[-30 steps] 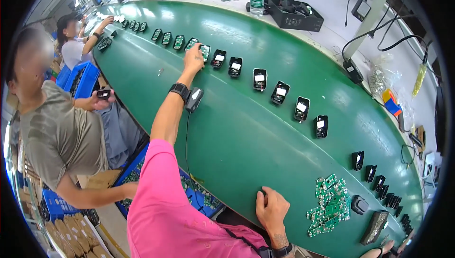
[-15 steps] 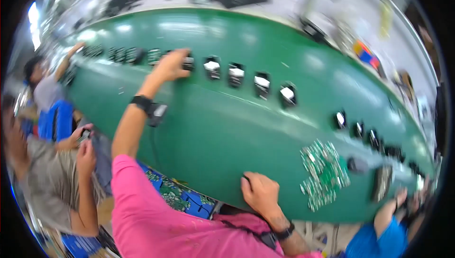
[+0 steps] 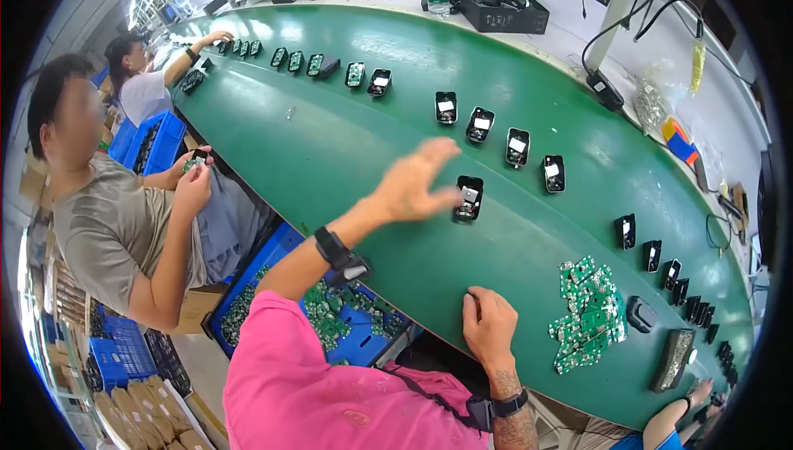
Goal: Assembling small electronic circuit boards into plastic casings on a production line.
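Note:
My left hand (image 3: 413,185) hovers over the green conveyor belt (image 3: 330,136), blurred, with its fingers spread and nothing in them. Its fingertips are right next to a black device with a white label (image 3: 468,199), which lies on the belt, nearer to me than the row of similar devices (image 3: 496,129). A black wristband with a small unit (image 3: 339,253) is on that forearm. My right hand (image 3: 489,322) rests on the near edge of the belt with its fingers curled under, holding nothing.
A pile of green circuit boards (image 3: 588,314) lies right of my right hand, with more black devices (image 3: 673,272) beyond. A blue bin of boards (image 3: 355,326) sits below the belt. A person in a grey shirt (image 3: 116,219) sits at left, another (image 3: 144,86) farther back.
My left hand has drawn back from the far row of devices toward me, and one black device now lies by its fingertips. My right hand stayed on the belt edge.

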The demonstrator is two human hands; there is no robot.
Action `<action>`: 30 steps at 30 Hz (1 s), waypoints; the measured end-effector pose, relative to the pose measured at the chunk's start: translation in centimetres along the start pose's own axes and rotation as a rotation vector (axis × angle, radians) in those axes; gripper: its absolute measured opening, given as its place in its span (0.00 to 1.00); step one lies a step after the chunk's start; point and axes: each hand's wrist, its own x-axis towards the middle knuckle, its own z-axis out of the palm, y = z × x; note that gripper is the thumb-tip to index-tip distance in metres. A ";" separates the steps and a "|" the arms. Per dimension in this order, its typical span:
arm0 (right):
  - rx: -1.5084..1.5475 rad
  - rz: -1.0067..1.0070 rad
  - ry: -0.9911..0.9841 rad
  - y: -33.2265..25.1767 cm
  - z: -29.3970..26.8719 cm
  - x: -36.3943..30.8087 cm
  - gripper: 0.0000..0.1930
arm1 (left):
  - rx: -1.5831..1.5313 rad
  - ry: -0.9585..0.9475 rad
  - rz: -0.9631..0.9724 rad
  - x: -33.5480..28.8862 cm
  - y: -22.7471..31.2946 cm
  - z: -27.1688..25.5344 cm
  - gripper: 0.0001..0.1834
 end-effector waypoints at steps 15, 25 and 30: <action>0.008 0.089 0.082 0.0 0.6 1.1 0.03 | 0.629 0.667 -0.761 5.4 -30.0 -9.8 0.21; 0.014 0.108 0.056 -0.3 1.3 2.0 0.03 | 0.640 0.566 -0.522 4.5 -32.0 -10.0 0.14; -0.010 0.133 0.055 -0.7 1.1 1.5 0.03 | 0.729 0.495 -0.483 2.6 -33.5 -13.3 0.14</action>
